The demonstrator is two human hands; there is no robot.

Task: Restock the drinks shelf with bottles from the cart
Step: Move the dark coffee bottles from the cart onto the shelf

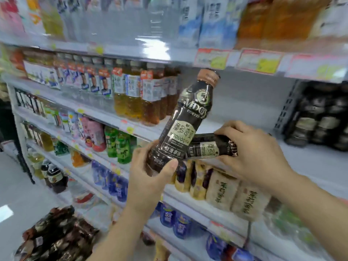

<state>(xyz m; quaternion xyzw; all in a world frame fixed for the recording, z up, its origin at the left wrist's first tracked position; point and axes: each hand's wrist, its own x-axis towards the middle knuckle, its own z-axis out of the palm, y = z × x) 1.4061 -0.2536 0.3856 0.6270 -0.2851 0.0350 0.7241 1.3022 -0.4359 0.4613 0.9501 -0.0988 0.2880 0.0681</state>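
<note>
My left hand (150, 176) grips the bottom of a dark brown coffee bottle (185, 117) with a beige label and a tan cap, tilted with its cap up and to the right. My right hand (258, 153) holds a second bottle of the same kind (207, 147), lying sideways with its base against the first. Both are in front of a white shelf (244, 110) with a bare stretch. More dark coffee bottles (320, 121) stand at the right of that shelf. Several of the same bottles (56, 236) lie heaped at the bottom left.
Amber tea bottles (135, 95) stand to the left of the bare stretch. Shelves above and below are packed with drinks; beige bottles (231, 193) line the shelf just under my hands. Price tags (259, 61) run along the shelf edge above. The aisle floor (15, 187) lies at the left.
</note>
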